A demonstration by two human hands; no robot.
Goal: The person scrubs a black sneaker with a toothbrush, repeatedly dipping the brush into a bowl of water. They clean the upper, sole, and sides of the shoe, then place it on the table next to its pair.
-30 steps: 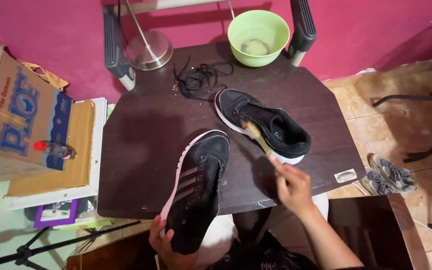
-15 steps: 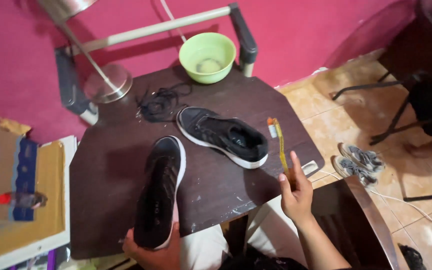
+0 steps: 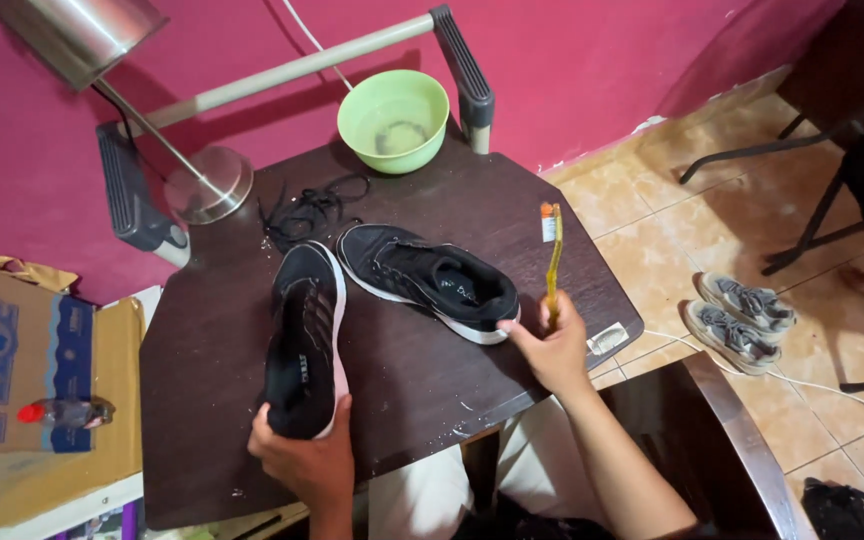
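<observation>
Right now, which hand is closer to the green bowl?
The right. The right hand holds a toothbrush near the table's right edge, below the green bowl. The left hand grips the heel of a black shoe at the table's near edge, farther away.

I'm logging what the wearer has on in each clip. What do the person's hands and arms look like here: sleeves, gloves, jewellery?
Both are bare: the left hand and the right hand wear no gloves, and no rings or watch show. The right forearm is uncovered with no sleeve in view. Little of the left arm shows past the wrist.
</observation>
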